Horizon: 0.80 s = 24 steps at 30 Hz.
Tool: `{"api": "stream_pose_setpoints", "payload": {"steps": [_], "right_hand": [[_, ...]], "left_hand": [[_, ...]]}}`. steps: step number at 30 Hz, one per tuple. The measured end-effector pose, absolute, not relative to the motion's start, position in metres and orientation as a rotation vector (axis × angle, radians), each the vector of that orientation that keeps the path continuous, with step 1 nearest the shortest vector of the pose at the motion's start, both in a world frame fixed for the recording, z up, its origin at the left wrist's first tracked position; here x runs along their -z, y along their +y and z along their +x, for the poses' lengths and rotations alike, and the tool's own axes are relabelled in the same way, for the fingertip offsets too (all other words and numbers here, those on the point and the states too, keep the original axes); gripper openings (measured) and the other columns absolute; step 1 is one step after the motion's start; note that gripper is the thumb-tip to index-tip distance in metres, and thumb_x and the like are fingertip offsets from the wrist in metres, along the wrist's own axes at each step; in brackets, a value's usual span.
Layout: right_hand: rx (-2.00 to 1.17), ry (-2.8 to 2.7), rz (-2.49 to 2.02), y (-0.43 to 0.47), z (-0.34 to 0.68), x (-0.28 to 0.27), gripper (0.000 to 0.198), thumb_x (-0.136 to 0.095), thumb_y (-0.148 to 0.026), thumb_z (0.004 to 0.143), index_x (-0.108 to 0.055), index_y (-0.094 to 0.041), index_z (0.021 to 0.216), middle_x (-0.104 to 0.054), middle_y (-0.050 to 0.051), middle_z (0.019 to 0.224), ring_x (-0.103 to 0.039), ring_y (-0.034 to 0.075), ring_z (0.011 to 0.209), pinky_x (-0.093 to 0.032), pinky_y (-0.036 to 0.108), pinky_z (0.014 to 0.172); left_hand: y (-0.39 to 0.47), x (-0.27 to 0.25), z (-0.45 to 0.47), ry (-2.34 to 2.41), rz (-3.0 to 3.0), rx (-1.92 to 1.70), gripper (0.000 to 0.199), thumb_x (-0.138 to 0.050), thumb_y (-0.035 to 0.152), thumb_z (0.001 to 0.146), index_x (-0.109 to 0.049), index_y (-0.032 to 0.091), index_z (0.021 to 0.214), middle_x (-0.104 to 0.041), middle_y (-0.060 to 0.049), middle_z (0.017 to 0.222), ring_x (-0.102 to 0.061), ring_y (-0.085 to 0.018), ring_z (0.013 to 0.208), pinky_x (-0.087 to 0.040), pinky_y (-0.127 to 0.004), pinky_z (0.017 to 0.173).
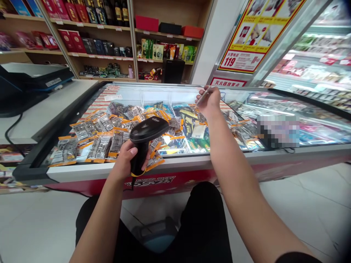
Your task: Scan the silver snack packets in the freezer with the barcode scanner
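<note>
My left hand (126,160) is wrapped round the handle of a black barcode scanner (149,129), its head tilted up to the right and its cord hanging below. Beneath and beyond the scanner, several snack packets (100,146) with orange edges lie spread on the glass top of a chest freezer (189,160). Farther away, my right hand (212,100) is raised over the back part of the freezer, closed on a thin greyish flat object (204,95) seen nearly edge-on. What kind of object that is cannot be made out.
A dark device with a blurred-out screen (278,131) rests on the freezer's right part. More packets (244,131) lie left of it. At the left stands a white counter (41,106) with black equipment. Shelves (131,36) of bottles and boxes line the back.
</note>
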State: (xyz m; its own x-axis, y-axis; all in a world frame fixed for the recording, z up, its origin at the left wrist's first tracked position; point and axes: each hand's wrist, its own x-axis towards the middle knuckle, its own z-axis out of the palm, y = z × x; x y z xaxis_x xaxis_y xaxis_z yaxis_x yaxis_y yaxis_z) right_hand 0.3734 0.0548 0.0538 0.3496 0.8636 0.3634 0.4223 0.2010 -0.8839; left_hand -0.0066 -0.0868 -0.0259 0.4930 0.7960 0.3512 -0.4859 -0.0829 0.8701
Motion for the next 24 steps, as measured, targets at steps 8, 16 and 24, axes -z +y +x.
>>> {"api": "stream_pose_setpoints", "payload": {"steps": [8,16,24], "right_hand": [[-1.146,-1.295,-0.891,0.02,0.314,-0.062,0.072,-0.072,-0.098,0.077,-0.067,-0.031,0.102,-0.075,0.004,0.096,-0.065,0.026,0.085,-0.057,0.041,0.07],[-1.19,-1.282,-0.833,0.007,0.282,-0.064,0.071,-0.069,-0.099,0.084,-0.07,-0.029,0.101,-0.079,0.009,0.11,-0.071,0.028,0.093,-0.057,0.036,0.062],[-1.219,-1.355,-0.84,0.002,0.269,-0.061,0.065,-0.076,-0.092,0.086,-0.074,-0.028,0.095,-0.079,0.009,0.106,-0.071,0.025,0.084,-0.05,0.031,0.053]], "left_hand": [[-0.086,0.032,-0.008,0.331,1.264,-1.023,0.066,-0.081,0.073,0.091,-0.075,0.015,0.121,-0.07,-0.003,0.074,-0.058,-0.015,0.041,-0.045,-0.027,0.041],[-0.086,0.031,-0.004,0.345,1.264,-1.095,0.068,-0.079,0.074,0.093,-0.073,0.014,0.123,-0.071,-0.002,0.074,-0.058,-0.014,0.042,-0.046,-0.027,0.041],[-0.088,0.025,-0.002,0.306,1.24,-1.162,0.071,-0.08,0.077,0.089,-0.072,0.016,0.124,-0.067,0.0,0.073,-0.052,-0.012,0.038,-0.043,-0.025,0.038]]}}
